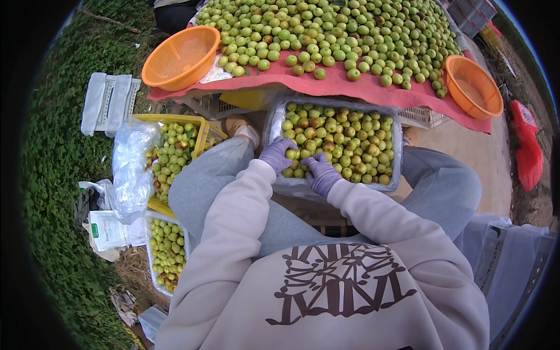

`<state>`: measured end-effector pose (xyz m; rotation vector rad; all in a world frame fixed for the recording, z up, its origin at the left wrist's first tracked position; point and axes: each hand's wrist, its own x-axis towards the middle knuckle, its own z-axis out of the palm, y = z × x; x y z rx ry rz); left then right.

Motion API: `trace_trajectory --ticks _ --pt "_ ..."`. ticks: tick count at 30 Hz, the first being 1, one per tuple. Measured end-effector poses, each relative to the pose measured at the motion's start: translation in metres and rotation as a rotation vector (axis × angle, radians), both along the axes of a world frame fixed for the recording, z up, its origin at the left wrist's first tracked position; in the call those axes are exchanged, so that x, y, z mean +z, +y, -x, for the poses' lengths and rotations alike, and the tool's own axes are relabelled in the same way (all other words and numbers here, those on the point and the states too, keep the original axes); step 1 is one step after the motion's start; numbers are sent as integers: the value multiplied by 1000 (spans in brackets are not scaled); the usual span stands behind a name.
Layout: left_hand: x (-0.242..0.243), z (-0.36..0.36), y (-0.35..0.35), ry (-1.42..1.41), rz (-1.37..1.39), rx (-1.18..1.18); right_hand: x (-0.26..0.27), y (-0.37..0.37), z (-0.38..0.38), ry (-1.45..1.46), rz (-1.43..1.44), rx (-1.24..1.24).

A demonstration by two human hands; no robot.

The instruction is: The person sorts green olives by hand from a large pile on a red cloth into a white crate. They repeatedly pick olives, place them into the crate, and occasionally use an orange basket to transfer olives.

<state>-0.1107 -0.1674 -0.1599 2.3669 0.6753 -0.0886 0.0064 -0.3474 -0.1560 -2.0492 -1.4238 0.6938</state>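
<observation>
Between my knees stands a crate lined with clear plastic [334, 189], filled with round green fruits [341, 140] that look like jujubes, some with brown patches. My left hand [278, 155], in a purple knit glove, reaches over the crate's near left corner. One yellowish fruit [291, 154] sits between its fingers and thumb; whether it is gripped is unclear. Close beside it, my right hand [322, 175], gloved alike, has its fingertips down among the fruits at the near side. Its palm is turned from view, so anything held there is hidden.
Ahead, a table with red cloth [271, 76] bears loose fruits [350, 35] and two orange plastic baskets [181, 57] [474, 87]. At my left are a yellow crate [199, 131] and a lined white crate [151, 262], both holding fruits. Another person's dark clothing [175, 17] shows behind the table.
</observation>
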Motion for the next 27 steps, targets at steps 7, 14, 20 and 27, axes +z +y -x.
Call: trace_trajectory --ticks 7,14,20,27 --pt "10 3 -3 68 150 83 5 3 -4 -6 88 1" --pt "8 6 -1 74 240 105 5 2 -8 -384 156 263" --pt "20 4 -8 165 -114 -3 -7 -4 0 -450 168 259" --pt "9 10 -2 165 2 38 11 3 0 -273 81 68"
